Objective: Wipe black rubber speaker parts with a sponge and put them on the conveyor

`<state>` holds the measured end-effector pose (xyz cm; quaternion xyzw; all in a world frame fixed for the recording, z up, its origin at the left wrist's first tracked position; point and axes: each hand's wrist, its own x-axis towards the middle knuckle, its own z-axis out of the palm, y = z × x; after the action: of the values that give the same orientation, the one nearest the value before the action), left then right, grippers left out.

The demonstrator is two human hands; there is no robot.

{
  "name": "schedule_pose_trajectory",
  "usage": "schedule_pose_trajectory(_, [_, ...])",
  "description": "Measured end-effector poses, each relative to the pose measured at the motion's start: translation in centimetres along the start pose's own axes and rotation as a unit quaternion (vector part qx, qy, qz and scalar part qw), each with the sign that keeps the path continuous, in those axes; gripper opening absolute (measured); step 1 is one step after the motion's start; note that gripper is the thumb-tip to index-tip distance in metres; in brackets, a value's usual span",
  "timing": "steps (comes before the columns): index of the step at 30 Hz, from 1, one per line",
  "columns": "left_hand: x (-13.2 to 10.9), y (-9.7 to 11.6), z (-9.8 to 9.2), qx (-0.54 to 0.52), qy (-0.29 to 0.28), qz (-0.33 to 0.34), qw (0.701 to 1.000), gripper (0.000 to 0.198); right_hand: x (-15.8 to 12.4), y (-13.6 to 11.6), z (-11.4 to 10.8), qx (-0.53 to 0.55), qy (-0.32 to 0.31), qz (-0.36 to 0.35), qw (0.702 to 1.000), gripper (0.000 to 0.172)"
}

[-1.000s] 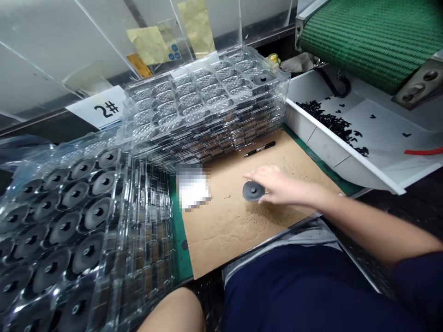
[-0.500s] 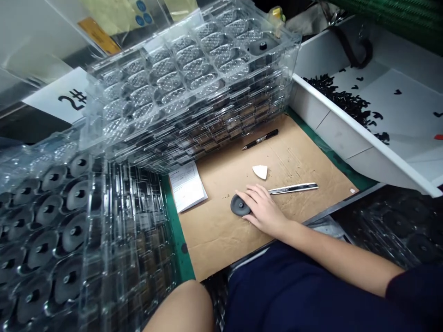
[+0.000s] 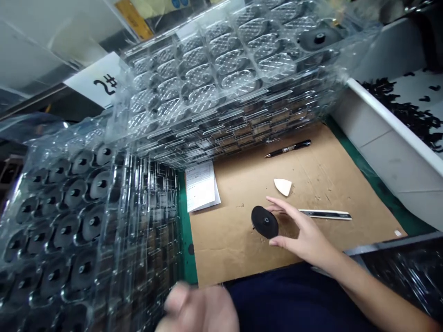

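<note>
My right hand (image 3: 301, 230) grips a dark oval disc (image 3: 259, 223) by its right edge, with the thumb below and the fingers above. The disc is tilted up over the brown cardboard sheet (image 3: 228, 249), and a small round hole or stud shows in its middle. At the bottom edge of the view is my left hand (image 3: 204, 309), smeared by motion, so its fingers do not show clearly. A cutter knife (image 3: 325, 214) lies just right of my right hand. Above the hand rests a small white wedge-shaped piece (image 3: 283, 186).
Stacked clear trays (image 3: 221, 97) stand behind the cardboard. More trays at the left hold several dark discs (image 3: 74, 193). A pen (image 3: 288, 149) and a folded paper (image 3: 200, 186) lie on the cardboard. At the right, a white bin (image 3: 398, 124) contains small black pieces.
My right hand has raised the disc from the cardboard and tilted it. My left hand has come into view at the bottom. The camera view has shifted, so the bin sits farther right.
</note>
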<state>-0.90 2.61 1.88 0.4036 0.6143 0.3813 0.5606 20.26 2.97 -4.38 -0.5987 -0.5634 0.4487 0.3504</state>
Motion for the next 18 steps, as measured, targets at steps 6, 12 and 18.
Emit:
schedule_pose_trajectory(6, [2.7, -3.5, 3.9, -0.206, -0.115, -0.101, 0.967, 0.061, 0.0, -1.4, 0.0, 0.025, -0.072, 0.013, 0.997, 0.081])
schedule_pose_trajectory(12, [2.9, -3.4, 4.1, -0.355, -0.125, -0.173, 0.910, 0.057, 2.0, -0.9, -1.0, -0.093, -0.072, -0.060, 0.991, 0.061])
schedule_pose_trajectory(18, [3.6, -2.6, 3.4, -0.412, -0.125, -0.194, 0.882, 0.053, 4.9, 4.1, -2.5, -0.304, 0.124, 0.028, 0.944, 0.040])
